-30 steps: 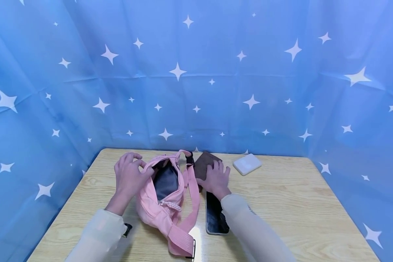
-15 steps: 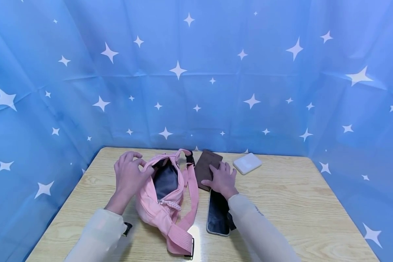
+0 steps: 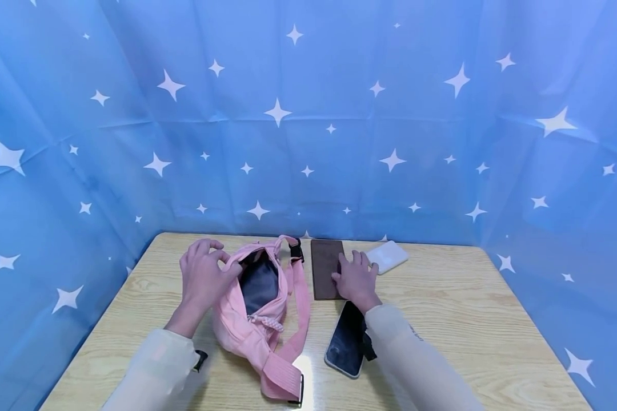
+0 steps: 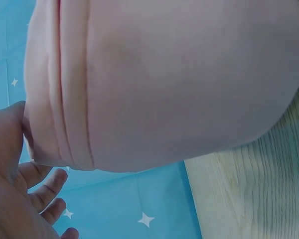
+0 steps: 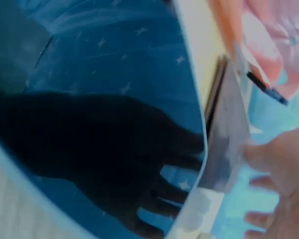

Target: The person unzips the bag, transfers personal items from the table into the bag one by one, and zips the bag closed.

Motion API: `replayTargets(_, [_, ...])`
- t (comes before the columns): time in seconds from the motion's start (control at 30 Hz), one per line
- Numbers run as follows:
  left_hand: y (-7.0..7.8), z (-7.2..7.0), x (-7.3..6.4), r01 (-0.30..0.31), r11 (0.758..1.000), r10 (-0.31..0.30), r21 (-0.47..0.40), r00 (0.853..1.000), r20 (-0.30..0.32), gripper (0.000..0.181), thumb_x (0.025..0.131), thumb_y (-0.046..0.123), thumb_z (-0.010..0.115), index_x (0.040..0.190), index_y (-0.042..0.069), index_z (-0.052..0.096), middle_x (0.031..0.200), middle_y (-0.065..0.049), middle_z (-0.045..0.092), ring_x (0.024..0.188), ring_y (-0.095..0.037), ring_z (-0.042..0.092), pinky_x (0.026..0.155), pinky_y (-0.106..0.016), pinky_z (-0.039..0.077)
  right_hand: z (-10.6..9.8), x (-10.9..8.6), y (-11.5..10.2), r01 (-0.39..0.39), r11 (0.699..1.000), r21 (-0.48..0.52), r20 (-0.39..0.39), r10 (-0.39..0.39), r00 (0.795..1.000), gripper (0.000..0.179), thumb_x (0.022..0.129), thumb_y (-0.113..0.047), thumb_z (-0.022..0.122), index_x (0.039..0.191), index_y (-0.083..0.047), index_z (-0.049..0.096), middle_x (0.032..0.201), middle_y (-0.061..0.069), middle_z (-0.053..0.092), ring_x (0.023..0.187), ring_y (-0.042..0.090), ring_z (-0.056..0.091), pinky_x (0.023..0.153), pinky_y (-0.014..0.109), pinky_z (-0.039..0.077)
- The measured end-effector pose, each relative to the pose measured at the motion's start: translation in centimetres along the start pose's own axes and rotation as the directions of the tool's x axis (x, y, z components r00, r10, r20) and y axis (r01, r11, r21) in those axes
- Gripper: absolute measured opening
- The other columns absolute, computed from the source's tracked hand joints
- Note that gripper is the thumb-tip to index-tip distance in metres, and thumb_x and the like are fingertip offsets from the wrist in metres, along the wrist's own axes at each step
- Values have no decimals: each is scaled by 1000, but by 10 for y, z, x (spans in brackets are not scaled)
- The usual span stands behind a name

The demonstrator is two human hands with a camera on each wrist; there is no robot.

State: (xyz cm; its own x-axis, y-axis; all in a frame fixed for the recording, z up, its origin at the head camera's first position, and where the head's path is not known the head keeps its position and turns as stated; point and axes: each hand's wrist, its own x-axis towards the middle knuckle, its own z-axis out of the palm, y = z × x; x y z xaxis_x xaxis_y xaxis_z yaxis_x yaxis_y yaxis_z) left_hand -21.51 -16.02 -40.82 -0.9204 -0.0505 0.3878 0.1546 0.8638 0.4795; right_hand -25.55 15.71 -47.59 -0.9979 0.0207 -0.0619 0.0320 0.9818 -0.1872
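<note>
My left hand (image 3: 203, 277) pinches the left rim of a pink waist bag (image 3: 236, 334), whose mouth gapes on a dark lining. In the left wrist view the thumb and index finger meet at the edge of the pink fabric (image 4: 179, 84); the other fingers are spread. Beside the bag lies a flat brown wallet (image 3: 326, 274). My right hand (image 3: 359, 278) is at its right edge, fingers loosely bent, thumb close to or touching it. Under the right wrist lies a smartphone (image 3: 345, 342), its dark screen (image 5: 114, 55) mirroring the hand in the right wrist view.
A white rounded slab (image 3: 393, 256), perhaps a power bank, lies just beyond the right fingers. The bag's pink strap (image 3: 302, 308) and black buckle (image 3: 296, 251) lie between bag and wallet. A blue star-patterned cloth (image 3: 308, 142) hangs behind the wooden table (image 3: 457, 308).
The wallet has turned from slanted to straight. My right hand has shifted right toward the white slab, and the phone has become more slanted. My left hand keeps its hold on the bag.
</note>
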Motion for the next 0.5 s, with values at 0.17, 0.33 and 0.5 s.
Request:
replayTargets(0.17, [1, 0, -1, -5, 1000, 5, 4, 1000, 0, 26, 78, 34, 70, 77, 8, 70, 120, -10, 57, 129, -36, 38, 107, -58, 23, 11, -1, -12, -90, 995, -42, -11, 89, 996, 84, 83, -73, 53, 115, 4, 65, 151, 24, 32, 141, 41, 24, 107, 67, 24])
replayTargets(0.33, [3, 0, -1, -8, 1000, 8, 7, 1000, 2, 26, 77, 32, 69, 79, 6, 71, 120, -10, 57, 129, -36, 39, 107, -57, 23, 12, 1, -14, -129, 991, -44, 24, 130, 991, 80, 77, -76, 58, 101, 0, 73, 152, 28, 32, 143, 42, 23, 108, 68, 22])
replayTargets(0.5, [4, -1, -1, -9, 1000, 9, 8, 1000, 5, 26, 77, 33, 70, 78, 8, 71, 121, -10, 57, 129, -36, 38, 108, -58, 22, 10, 5, -11, -163, 986, -21, 11, 163, 987, 82, 68, -78, 65, 95, 0, 71, 139, 29, 41, 131, 41, 36, 106, 65, 27])
